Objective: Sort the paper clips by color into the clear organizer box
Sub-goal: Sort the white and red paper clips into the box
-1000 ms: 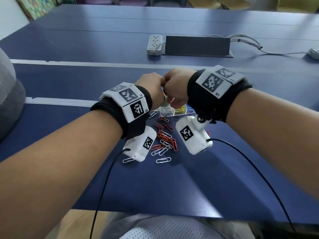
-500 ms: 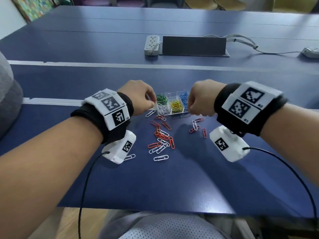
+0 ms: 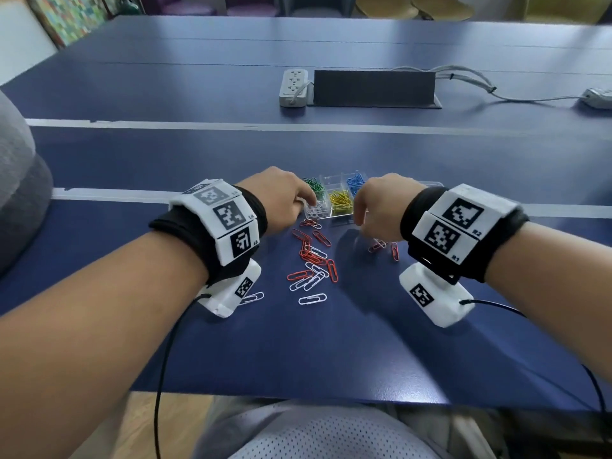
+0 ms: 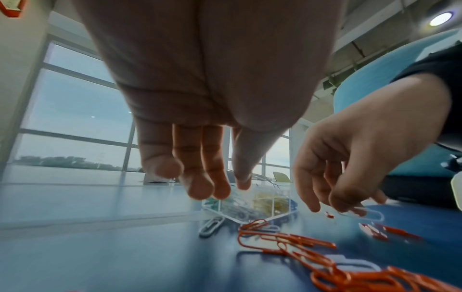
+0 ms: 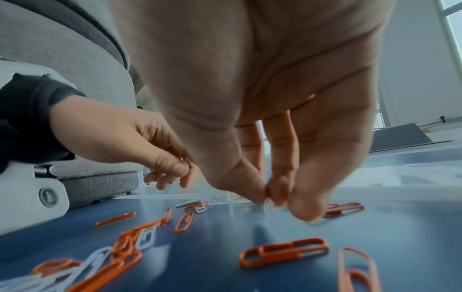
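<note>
Paper clips (image 3: 313, 258), red and white, lie scattered before the organizer box (image 3: 334, 212) while my right hand (image 3: 381, 207) pinches a blurred white clip (image 4: 367, 214), my left hand (image 3: 281, 197) slack above the box.

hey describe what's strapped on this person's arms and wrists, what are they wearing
Bare forearms. Each wrist has a black fabric wrist strap carrying white blocks printed with black square fiducial markers, labelled L on the left, R1 and R2 on the right. A white wrist camera housing hangs beneath each wrist, trailing a thin black cable.
</note>
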Demonstrator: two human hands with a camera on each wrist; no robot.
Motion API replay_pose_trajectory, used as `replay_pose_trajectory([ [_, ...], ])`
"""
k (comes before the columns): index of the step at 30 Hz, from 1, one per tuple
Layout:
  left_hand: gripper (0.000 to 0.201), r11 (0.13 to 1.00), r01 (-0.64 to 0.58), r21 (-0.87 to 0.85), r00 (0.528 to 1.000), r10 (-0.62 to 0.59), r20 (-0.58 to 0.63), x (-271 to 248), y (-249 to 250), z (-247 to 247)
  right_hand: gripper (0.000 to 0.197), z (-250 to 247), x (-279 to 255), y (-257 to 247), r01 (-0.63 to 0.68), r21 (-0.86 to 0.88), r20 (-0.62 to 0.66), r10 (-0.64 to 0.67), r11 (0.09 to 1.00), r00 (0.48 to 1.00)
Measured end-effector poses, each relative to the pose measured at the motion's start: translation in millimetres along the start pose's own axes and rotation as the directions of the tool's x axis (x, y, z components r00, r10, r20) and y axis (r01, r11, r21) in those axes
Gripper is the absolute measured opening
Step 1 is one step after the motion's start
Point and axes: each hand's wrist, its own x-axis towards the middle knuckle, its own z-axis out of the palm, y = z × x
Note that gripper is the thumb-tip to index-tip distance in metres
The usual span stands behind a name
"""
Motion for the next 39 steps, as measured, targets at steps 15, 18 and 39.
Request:
replay_pose_trajectory([
  [15,0.027,0.992,0.123,0.018,0.992,-0.122,-0.045,-3.2,-14.8,5.0,0.029,-3.2,-9.8,-30.7,0.221,-0.019,0.044,-0.22,0.975,0.974],
  [18,0.023,0.985,0.155,0.078,0.988,-0.155,-0.01,-0.3,-15.3,6.4,0.028,-4.3,-7.4,-27.8,0.177,0.01,-0.012,-0.177,0.984,0.984],
  [39,0.015,0.993,0.113,-0.03,0.99,-0.11,0.089,-6.5,1.6,-6.7,0.019,5.2,-1.8,-36.2,0.159,0.007,-0.01,-0.159,0.987,0.987],
])
